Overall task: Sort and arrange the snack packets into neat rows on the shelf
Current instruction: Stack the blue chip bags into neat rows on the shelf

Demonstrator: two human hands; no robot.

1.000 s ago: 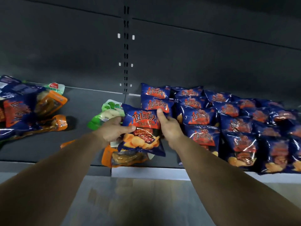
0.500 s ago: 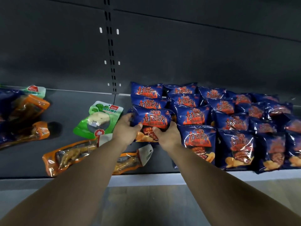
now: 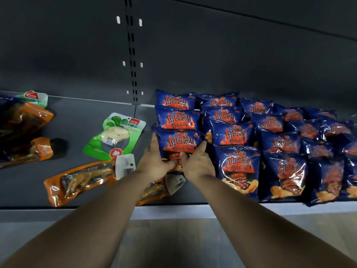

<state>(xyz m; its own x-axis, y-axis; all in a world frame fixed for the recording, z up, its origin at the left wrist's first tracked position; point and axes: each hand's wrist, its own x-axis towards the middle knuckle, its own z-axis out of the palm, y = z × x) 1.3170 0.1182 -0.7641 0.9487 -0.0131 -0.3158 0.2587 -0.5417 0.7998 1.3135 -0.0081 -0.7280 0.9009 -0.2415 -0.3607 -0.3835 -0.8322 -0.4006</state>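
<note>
Snack packets of glossy dark-blue foil (image 3: 237,132), printed with orange flames and the words "Potato Chips" under Chinese characters, lie in overlapping rows across the right half of the dark grey metal shelf (image 3: 77,117). Two clear orange-edged pouches (image 3: 77,180) holding brownish food lie near the shelf's front edge, and a green-and-white pouch (image 3: 117,136) with a red logo lies behind them. One blue foil chip packet (image 3: 180,144) sits at the front of the leftmost row, gripped at both sides: left hand (image 3: 154,161) and right hand (image 3: 197,163) each curl their fingers around its edges, thumbs on its face.
</note>
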